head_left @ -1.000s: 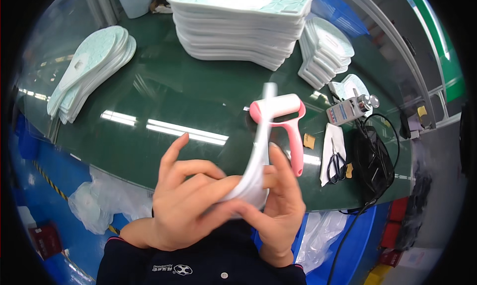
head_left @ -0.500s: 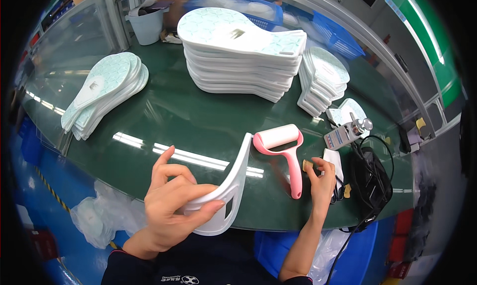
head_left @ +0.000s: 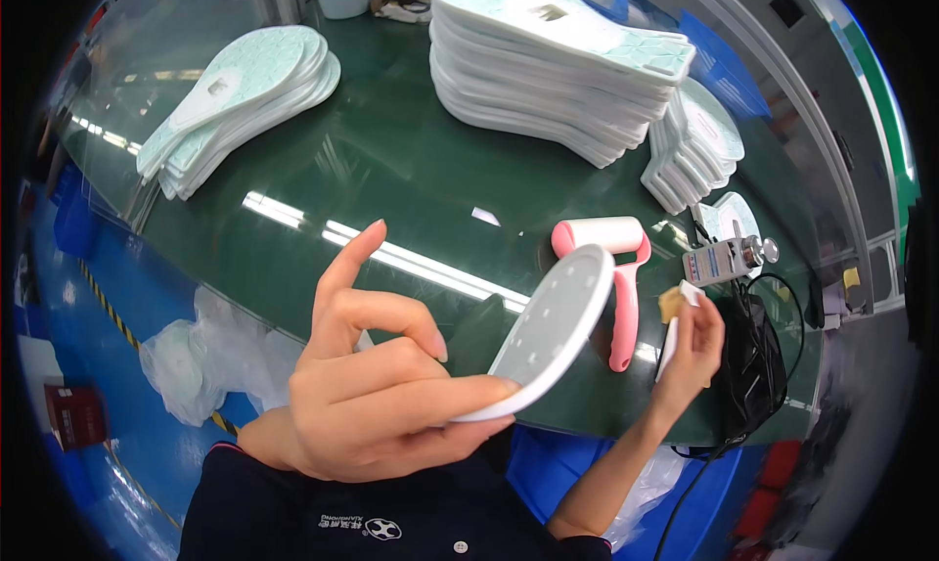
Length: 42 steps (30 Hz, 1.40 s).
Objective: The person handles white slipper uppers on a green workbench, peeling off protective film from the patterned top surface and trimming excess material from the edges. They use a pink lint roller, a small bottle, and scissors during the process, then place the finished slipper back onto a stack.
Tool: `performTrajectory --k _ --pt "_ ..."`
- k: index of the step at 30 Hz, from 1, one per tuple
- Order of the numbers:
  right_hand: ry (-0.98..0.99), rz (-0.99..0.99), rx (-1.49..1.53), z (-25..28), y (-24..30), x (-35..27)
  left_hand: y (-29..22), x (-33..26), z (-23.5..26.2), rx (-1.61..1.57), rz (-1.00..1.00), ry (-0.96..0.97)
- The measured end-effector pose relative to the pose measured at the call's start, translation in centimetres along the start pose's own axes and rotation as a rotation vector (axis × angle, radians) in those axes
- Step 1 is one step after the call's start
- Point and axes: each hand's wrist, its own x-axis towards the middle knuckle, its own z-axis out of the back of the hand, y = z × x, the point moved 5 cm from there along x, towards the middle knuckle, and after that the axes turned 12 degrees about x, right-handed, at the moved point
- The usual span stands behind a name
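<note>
My left hand point(head_left: 391, 395) pinches the lower edge of a white plastic panel point(head_left: 558, 312) between thumb and fingers, with the index finger raised apart. The panel is tilted up, its grey face with small pale spots toward me, and its rounded end overlaps the roller's handle in view. At the right, my right hand point(head_left: 693, 351) is closed on a small tan piece point(head_left: 671, 304), perhaps sponge, over a slim white item point(head_left: 668, 349) on the table. Between the hands lies a pink-handled roller point(head_left: 626, 307) with a white drum. A spray bottle point(head_left: 719, 262) lies beyond my right hand.
A tall stack of white, pale-green-patterned panels point(head_left: 548, 91) stands at the back of the green table point(head_left: 391, 170). Smaller stacks sit at the left point(head_left: 240, 87) and right point(head_left: 696, 140). A black bag point(head_left: 753, 365) with cables lies at the right edge.
My left hand has turned the panel so its grey face shows, raising it to the right. My right hand has moved with the tan piece over the white item. The view has shifted.
</note>
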Motion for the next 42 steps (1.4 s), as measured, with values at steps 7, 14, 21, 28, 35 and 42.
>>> performTrajectory --k 7,14,21,28,35,42 --pt "0.189 -0.106 0.572 -3.3 8.3 -4.8 -0.3 -0.3 0.1 0.0 -0.074 -0.028" --pt "0.485 -0.145 1.032 -6.9 11.5 -7.3 -0.9 0.1 -0.1 0.05 -0.111 -0.042" --pt "0.479 -0.076 0.677 -8.6 14.6 -9.1 -1.5 -0.1 -0.2 0.106 -0.091 -0.092" --pt "0.48 0.1 0.753 -9.9 13.2 -9.7 -1.5 -0.5 -0.3 0.136 -0.089 -0.115" --pt "0.645 0.05 0.863 -9.9 13.0 -8.4 -1.8 -0.6 -0.3 0.195 -0.069 -0.149" --pt "0.524 0.13 0.845 -9.8 13.2 -8.6 -1.9 -0.6 -0.5 0.188 -0.089 -0.163"
